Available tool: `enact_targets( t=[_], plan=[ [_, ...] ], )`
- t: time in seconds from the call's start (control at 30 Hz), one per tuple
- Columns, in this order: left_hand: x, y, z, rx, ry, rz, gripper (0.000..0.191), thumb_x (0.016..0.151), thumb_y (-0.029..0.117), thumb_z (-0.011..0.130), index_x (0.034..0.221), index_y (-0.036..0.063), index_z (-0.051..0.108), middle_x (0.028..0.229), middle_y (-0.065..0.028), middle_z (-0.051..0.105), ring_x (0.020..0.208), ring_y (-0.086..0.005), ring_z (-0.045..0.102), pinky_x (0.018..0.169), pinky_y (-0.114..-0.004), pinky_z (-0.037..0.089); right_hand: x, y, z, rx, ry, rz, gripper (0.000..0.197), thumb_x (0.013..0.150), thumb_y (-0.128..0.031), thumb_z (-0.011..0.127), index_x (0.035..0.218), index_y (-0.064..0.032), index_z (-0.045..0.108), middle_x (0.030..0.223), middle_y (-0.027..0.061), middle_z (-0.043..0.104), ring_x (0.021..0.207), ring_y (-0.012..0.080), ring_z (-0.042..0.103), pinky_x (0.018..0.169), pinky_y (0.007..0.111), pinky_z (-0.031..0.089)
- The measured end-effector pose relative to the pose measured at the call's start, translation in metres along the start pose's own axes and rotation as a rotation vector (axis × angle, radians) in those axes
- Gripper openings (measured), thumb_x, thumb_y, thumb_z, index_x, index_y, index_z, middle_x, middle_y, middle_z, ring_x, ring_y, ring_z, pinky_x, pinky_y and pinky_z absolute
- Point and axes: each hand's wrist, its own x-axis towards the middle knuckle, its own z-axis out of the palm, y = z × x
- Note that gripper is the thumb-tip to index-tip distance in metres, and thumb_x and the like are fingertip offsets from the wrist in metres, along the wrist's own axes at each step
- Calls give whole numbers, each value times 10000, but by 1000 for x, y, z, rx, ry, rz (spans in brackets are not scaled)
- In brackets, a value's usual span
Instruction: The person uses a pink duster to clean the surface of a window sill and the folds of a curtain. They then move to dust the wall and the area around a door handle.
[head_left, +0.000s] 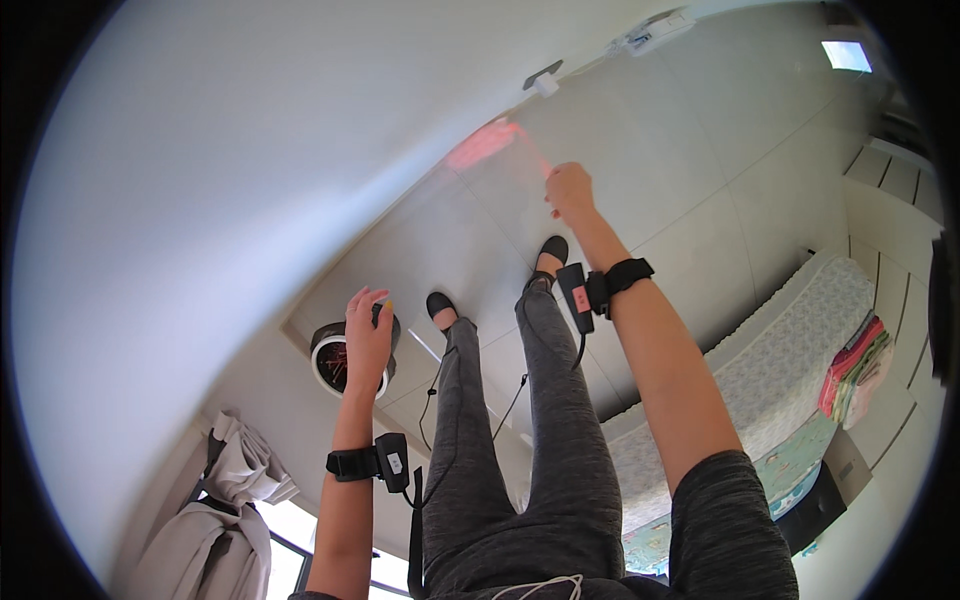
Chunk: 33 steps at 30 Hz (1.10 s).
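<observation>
My right hand (570, 193) is closed round the thin handle of a pink flat-headed tool (482, 145). Motion blurs its head, so I cannot tell exactly what it is; it appears close to the foot of the white wall (247, 142). Off to the left, my left hand (369, 337) holds nothing, its fingers apart and slightly bent. In the picture it overlaps a round white-rimmed pot (319, 358) with a dark inside and thin reddish stems; whether hand and pot touch is unclear.
Large pale tiles (675, 165) cover the floor. A white plug (547, 84) sits in the wall, with a white box and cables (660, 31) beyond. At right, a bench with a patterned cover (795, 330) bears folded cloths (855, 371). Curtains (217, 517) hang lower left. Cables run along my legs.
</observation>
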Motion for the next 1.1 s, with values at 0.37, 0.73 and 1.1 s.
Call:
enact_targets(
  t=[0.37, 0.73, 1.1],
  plan=[
    [47, 105, 62, 57, -37, 13, 226, 846, 107, 534, 1069, 77, 555, 1265, -221, 403, 1192, -362, 390, 949, -400, 356, 60, 36, -44, -117, 87, -60, 143, 736, -75, 492, 716, 49, 559, 755, 276, 598, 749, 425, 594, 669, 471, 479],
    [67, 155, 82, 114, -73, 35, 213, 852, 118, 529, 1057, 70, 560, 1278, -202, 405, 1196, -353, 388, 943, -398, 366, 69, 32, -75, -12, 100, 8, 158, 780, -67, 465, 790, 53, 569, 749, 250, 601, 740, 385, 597, 637, 433, 483],
    [79, 200, 81, -56, 78, 125, 199, 890, 56, 472, 1054, 70, 584, 1218, -128, 486, 1013, -206, 546, 794, -299, 449, 25, 29, -41, -155, 66, -141, 129, 761, -84, 509, 790, 27, 568, 796, 243, 603, 772, 394, 591, 683, 445, 481]
  ],
)
